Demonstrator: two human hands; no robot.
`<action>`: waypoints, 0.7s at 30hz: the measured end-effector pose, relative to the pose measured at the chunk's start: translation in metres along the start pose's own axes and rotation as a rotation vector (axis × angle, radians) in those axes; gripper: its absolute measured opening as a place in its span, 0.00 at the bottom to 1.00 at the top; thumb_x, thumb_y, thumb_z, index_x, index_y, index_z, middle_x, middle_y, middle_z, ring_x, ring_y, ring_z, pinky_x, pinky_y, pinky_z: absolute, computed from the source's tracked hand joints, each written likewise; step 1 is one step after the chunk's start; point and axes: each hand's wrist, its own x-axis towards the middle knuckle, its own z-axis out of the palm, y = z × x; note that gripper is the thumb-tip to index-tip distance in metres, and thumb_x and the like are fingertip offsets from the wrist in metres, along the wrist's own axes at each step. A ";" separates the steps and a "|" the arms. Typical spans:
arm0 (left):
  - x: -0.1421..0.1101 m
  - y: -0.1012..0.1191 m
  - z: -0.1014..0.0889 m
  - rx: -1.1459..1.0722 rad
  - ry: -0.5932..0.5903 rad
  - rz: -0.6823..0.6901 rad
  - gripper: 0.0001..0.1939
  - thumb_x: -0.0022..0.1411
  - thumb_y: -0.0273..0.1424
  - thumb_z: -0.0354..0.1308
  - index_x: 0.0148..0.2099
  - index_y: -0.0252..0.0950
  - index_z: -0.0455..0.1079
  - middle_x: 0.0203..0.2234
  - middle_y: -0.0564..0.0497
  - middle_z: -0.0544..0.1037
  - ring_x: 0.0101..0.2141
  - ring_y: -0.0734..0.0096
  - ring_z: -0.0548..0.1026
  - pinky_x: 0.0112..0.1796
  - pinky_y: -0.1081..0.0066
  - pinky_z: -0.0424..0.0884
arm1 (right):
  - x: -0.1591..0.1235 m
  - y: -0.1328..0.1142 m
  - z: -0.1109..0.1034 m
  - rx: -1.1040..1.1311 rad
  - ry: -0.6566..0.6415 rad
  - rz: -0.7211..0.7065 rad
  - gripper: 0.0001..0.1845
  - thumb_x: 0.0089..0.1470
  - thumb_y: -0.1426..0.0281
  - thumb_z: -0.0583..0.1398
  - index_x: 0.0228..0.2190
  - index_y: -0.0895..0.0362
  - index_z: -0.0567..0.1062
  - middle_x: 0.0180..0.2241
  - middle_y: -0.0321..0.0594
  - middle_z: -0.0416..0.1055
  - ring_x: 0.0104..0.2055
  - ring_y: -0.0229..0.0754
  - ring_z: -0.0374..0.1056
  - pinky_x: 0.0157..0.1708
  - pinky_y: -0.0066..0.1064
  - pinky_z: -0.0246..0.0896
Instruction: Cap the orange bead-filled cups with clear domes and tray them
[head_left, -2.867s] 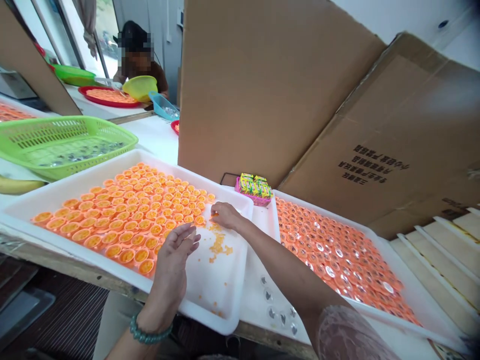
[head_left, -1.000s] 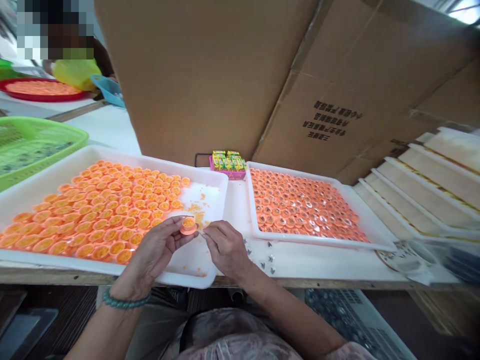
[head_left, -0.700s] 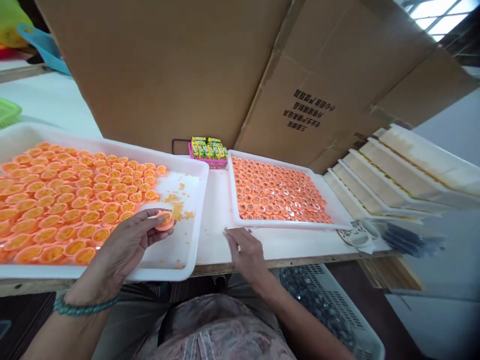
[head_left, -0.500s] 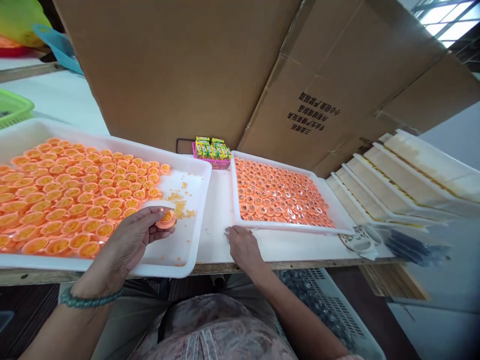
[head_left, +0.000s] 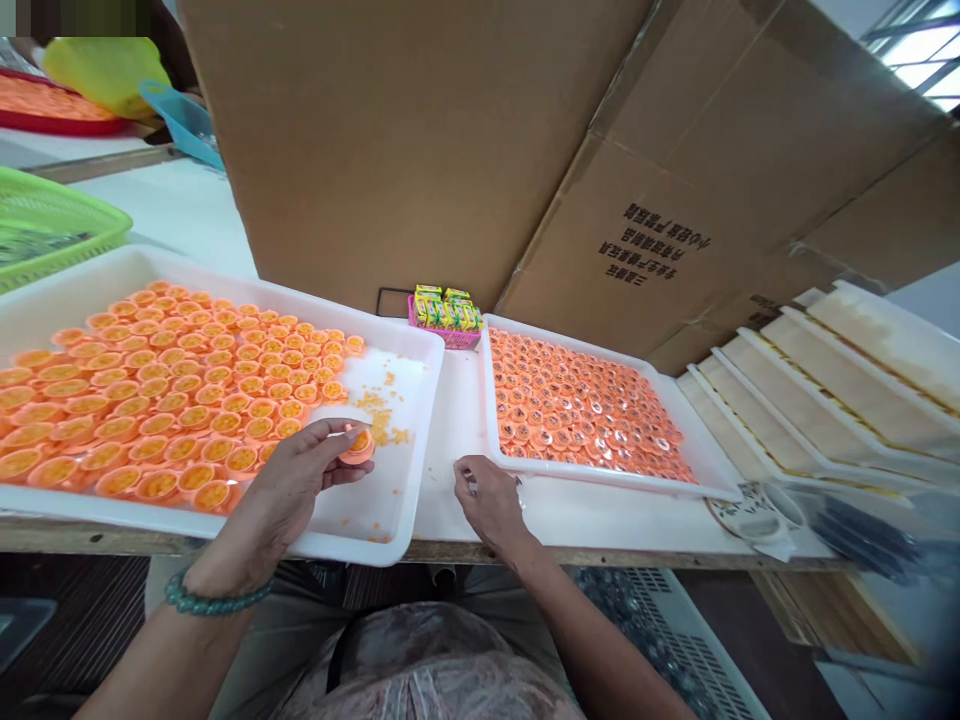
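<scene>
My left hand pinches a small orange cup between thumb and fingers, above the bare right end of a large white tray. Yellow bits show inside that cup. Rows of similar orange cups with yellow contents fill most of the tray, and loose yellow crumbs lie scattered beside them. Over the white table between the two trays, my right hand has its fingers curled together. Something small and shiny shows by its fingers, too small to name. A clear glint also shows beside its wrist side.
A second white tray at right holds packed orange cups with shiny tops. Behind stand a pink basket of small yellow-green boxes and a tall cardboard sheet. Stacked white trays lean at right; a green basket is at left.
The view has shifted, so the scene sits further right and slightly lower. My left hand still holds the cup; my right hand has turned, its fingers more curled.
</scene>
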 end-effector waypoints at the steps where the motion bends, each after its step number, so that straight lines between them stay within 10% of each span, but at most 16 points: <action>1: 0.000 0.000 0.000 0.002 0.001 0.001 0.18 0.40 0.37 0.69 0.34 0.32 0.74 0.31 0.48 0.75 0.29 0.66 0.75 0.32 0.69 0.74 | 0.001 -0.002 0.000 0.075 0.018 0.044 0.06 0.51 0.75 0.54 0.31 0.57 0.71 0.29 0.38 0.72 0.30 0.38 0.68 0.33 0.30 0.64; 6: -0.001 0.001 0.001 0.024 -0.011 -0.009 0.20 0.41 0.39 0.68 0.35 0.32 0.73 0.30 0.47 0.76 0.29 0.66 0.76 0.33 0.68 0.73 | 0.012 -0.015 -0.008 0.548 0.087 0.332 0.13 0.50 0.68 0.59 0.40 0.57 0.71 0.27 0.36 0.71 0.28 0.37 0.68 0.30 0.30 0.66; 12: -0.002 0.001 0.002 0.072 -0.038 -0.004 0.21 0.44 0.39 0.67 0.40 0.33 0.73 0.26 0.49 0.76 0.26 0.67 0.75 0.33 0.69 0.72 | 0.041 -0.057 -0.023 1.152 0.012 0.330 0.23 0.48 0.66 0.62 0.48 0.53 0.71 0.31 0.35 0.66 0.34 0.37 0.69 0.38 0.35 0.68; 21: -0.006 0.003 0.003 0.064 -0.122 0.030 0.20 0.45 0.37 0.66 0.42 0.35 0.75 0.27 0.49 0.76 0.25 0.69 0.74 0.33 0.68 0.72 | 0.072 -0.100 0.010 1.041 -0.113 0.181 0.11 0.49 0.69 0.60 0.37 0.55 0.74 0.27 0.33 0.66 0.31 0.35 0.64 0.34 0.28 0.64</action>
